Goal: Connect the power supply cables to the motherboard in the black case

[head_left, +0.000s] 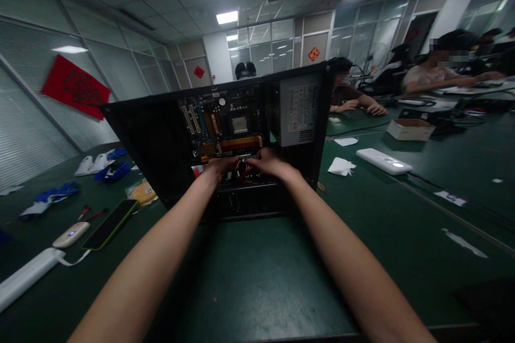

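Note:
An open black computer case (147, 144) stands tilted on the green table, its inside facing me. A motherboard (251, 104) with pale and orange slots fills its middle, and a silver power supply (298, 112) sits at upper right. Both my hands reach into the case below the board. My left hand (220, 168) is closed, its fingertips at a bundle of red, yellow and black wires (242, 170). From the other side my right hand (271, 162) pinches at the same wires, close to the board's lower edge. The fingers partly hide the wire ends.
On the left lie a phone (110, 225), a white power bank (71, 235), blue-and-white gloves (52, 193) and a yellow packet (141, 192). To the right are a crumpled tissue (341, 166), a white power strip (384, 161) and a small box (410, 129). Other people sit beyond.

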Demonstrator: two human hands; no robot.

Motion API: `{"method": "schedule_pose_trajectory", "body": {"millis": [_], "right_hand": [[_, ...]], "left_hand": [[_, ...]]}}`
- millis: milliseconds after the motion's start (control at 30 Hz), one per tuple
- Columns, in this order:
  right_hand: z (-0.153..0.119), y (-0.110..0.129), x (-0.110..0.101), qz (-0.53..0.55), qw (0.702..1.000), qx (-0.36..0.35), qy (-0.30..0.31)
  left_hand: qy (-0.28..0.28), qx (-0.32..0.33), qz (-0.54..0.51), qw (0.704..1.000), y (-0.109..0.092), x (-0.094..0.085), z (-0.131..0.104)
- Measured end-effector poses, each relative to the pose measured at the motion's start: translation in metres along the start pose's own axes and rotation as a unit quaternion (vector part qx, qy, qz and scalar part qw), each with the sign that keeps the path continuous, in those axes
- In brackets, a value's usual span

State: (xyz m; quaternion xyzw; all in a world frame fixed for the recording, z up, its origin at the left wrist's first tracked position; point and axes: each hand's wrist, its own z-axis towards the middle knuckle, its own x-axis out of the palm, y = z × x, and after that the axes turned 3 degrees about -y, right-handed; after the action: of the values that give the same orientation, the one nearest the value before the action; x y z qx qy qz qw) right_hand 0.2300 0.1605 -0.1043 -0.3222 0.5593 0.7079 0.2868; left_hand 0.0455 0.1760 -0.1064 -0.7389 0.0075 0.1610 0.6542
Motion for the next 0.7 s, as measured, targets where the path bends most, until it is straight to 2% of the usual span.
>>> {"method": "schedule_pose_trajectory", "body": {"millis": [200, 400, 600, 700], "right_hand": [[0.011, -0.007, 0.008, 0.005, 1.000, -0.016, -0.006], [0.014, -0.011, 0.013, 0.054, 0.998, -0.029, 0.027], [0.005, -0.008, 0.011, 0.139, 0.989, 0.001, 0.053], [0.002, 0.001, 0.009, 0.217, 0.972, 0.060, 0.071]], "left_hand": [[-0.015, -0.053, -0.026, 0.998, -0.005, 0.001, -0.006], [-0.028, -0.041, -0.045, 0.998, -0.005, 0.001, -0.014], [-0.026, -0.023, -0.061, 0.998, -0.003, 0.003, -0.011], [-0.037, -0.017, -0.055, 0.998, -0.002, 0.006, -0.008]]}}
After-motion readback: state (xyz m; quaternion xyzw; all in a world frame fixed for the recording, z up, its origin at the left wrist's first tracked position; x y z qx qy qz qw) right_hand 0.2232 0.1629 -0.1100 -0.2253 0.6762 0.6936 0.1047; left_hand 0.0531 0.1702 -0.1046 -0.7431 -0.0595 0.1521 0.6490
